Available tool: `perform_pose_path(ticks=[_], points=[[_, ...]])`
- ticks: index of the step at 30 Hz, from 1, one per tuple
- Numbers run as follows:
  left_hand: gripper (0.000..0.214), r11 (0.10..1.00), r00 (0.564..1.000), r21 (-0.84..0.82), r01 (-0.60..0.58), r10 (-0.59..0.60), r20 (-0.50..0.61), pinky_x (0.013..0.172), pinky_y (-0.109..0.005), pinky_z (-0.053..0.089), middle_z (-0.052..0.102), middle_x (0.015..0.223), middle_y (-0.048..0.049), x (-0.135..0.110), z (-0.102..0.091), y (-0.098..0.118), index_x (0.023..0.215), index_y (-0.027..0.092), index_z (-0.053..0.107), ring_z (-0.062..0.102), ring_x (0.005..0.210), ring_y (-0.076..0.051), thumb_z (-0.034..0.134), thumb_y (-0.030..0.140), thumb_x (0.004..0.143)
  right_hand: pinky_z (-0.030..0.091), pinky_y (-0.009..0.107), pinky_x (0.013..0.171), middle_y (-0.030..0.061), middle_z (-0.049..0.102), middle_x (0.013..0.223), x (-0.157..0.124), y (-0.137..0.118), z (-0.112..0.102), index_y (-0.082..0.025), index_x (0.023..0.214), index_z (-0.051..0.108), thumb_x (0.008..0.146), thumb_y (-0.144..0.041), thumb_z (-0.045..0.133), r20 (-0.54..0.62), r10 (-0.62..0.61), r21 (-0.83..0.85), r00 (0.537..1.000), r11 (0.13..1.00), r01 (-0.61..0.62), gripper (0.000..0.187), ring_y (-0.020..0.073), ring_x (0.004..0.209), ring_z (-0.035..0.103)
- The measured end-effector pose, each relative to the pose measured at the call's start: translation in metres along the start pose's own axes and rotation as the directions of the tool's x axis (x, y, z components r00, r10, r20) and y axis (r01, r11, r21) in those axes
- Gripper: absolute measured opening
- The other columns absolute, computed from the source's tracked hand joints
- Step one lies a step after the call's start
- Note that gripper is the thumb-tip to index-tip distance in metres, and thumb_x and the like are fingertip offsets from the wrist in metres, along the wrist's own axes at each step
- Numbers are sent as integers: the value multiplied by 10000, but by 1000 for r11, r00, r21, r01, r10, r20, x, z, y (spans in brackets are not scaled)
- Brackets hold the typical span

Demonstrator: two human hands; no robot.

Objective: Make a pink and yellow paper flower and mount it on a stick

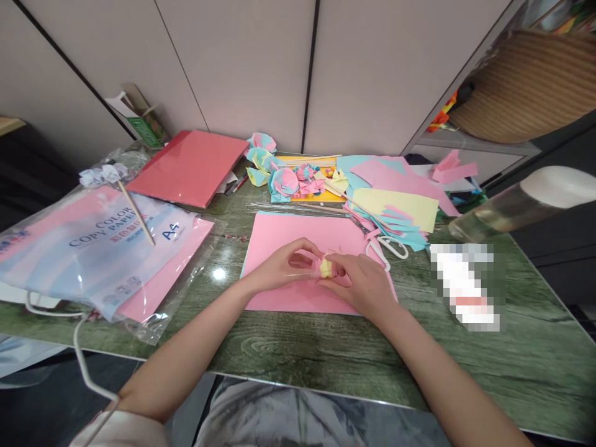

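Both hands meet over a pink paper sheet [288, 233] lying on the green wood-grain table [326, 354]. My left hand [282, 266] and my right hand [361, 285] pinch a small folded paper piece [326, 267], yellow with pink edges, between their fingertips. The fingers of both hands are curled in around it. White-handled scissors [388, 248] lie just beyond my right hand.
A plastic pack of colour copy paper [93, 248] with a wooden stick [135, 214] lies at the left, a red folder [190, 164] behind it. Paper flowers [282, 177] and cut pink, blue and yellow sheets [395, 198] fill the back. A bottle [521, 202] lies at the right.
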State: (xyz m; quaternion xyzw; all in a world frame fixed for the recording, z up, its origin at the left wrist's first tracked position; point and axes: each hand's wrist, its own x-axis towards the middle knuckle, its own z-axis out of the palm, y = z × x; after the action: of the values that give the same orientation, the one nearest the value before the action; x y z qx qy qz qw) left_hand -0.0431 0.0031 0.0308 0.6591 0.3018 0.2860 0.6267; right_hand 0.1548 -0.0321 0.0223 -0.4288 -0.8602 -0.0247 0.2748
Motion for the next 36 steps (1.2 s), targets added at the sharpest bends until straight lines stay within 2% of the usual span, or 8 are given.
perform_pose_path(ticks=[7,12,17,21,25,28,36], points=[[290,999,998,36,-15,17,-63,815,-311,433,547,1019,-56,2,10,-8,927,164,522,549,905,-150,629,295,691,360,263,602,27,642,763,-1,-2,-1,-179,972,518,806,-347,531,7,-50,21,999,999,50,237,149,688,572],[256,1000,995,-22,16,-18,-103,769,-287,446,562,976,-55,4,5,-12,926,165,532,547,888,-142,605,288,713,374,260,611,6,640,729,0,-2,-3,-187,1000,508,799,-311,540,34,18,105,999,994,-22,238,139,665,570],[231,993,993,-118,17,-30,-117,782,-299,440,570,958,-54,5,2,-14,894,163,553,541,895,-146,615,283,706,396,264,649,13,645,786,2,-2,-8,-196,999,510,803,-297,524,41,73,202,996,976,-80,221,128,647,561],[243,975,988,-214,54,-83,-128,779,-307,440,564,989,-56,5,-3,-15,915,175,558,539,917,-161,625,268,701,399,278,644,26,618,816,2,0,-12,-188,1048,501,800,-318,517,38,119,209,992,970,-125,281,131,620,529],[269,944,989,-324,61,-100,-107,779,-302,430,559,998,-48,4,-11,-16,955,193,567,541,902,-158,630,239,698,396,276,677,42,603,889,2,6,-16,-202,1048,520,870,-267,390,33,222,136,975,965,-224,230,154,754,551],[289,912,990,-406,64,-109,-90,772,-295,431,551,1027,-46,4,-13,-17,967,207,573,534,907,-158,640,223,687,390,272,686,31,606,848,2,7,-15,-222,993,558,879,-256,380,25,244,86,969,966,-245,214,162,783,554],[287,875,996,-483,46,-77,-44,784,-291,429,542,1068,-45,3,-13,-16,959,216,580,516,949,-160,643,174,682,394,261,651,27,605,850,3,2,-12,-217,1055,521,848,-296,452,125,220,211,967,947,-243,232,138,702,534]])
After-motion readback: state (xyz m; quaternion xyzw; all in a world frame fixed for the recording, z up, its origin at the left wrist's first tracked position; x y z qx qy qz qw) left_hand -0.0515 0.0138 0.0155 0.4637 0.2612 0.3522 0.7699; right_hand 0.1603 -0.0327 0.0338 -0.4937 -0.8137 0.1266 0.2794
